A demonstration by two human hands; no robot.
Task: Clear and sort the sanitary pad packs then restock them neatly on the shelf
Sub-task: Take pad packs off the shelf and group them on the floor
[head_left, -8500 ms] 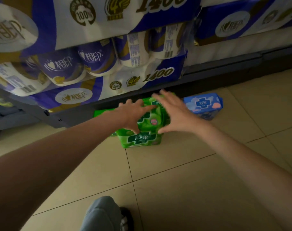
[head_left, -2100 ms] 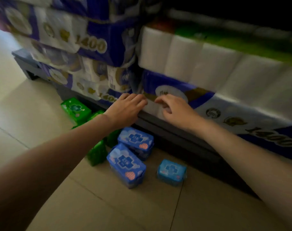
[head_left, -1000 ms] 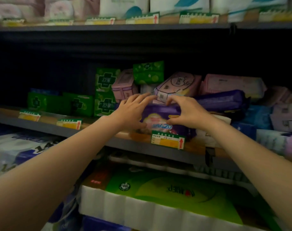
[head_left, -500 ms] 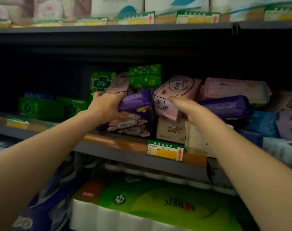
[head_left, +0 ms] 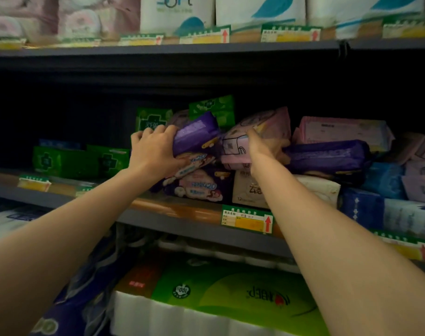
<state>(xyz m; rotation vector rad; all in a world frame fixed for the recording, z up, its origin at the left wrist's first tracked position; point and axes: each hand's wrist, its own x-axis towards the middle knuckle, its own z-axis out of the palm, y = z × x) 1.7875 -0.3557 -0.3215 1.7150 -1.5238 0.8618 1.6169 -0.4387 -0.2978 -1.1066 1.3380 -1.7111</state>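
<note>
A: Head view, hands first. What's the left hand (head_left: 155, 151) got?

B: Fingers curled over the top of a purple pack (head_left: 196, 133), thumb under it. Pack's tilted, its right end higher, sitting on another purple pack (head_left: 199, 185) w/ a cartoon print that rests on the shelf (head_left: 172, 223).

A: And the right hand (head_left: 256, 147)?

B: It's on a pink pack (head_left: 260, 132) just right of the tilted purple one. Fingers reach up onto the pack's front, but the wrist hides most of them, so can't tell if it grips or only presses.

A: What's under the pink pack?

B: A beige pack (head_left: 247, 190) standing on the shelf, next to the cartoon purple pack.

A: Further out?

B: Right side: a long dark-purple pack (head_left: 327, 156) lying across, a pale pink pack (head_left: 342, 133) above it, blue packs (head_left: 361, 207) lower down, all jumbled. Behind the left hand two green packs (head_left: 212, 109) stand up; left of that, low green packs (head_left: 68, 161) in a row, well apart from the pile.

A: Shelf edge?

B: Green-and-yellow price tag (head_left: 246, 219) w/ red arrow, right below the beige pack. More tags along the upper shelf (head_left: 206, 48), tissue packs (head_left: 177, 13) on top. Below, a big green toilet-roll bundle (head_left: 218, 294).
</note>
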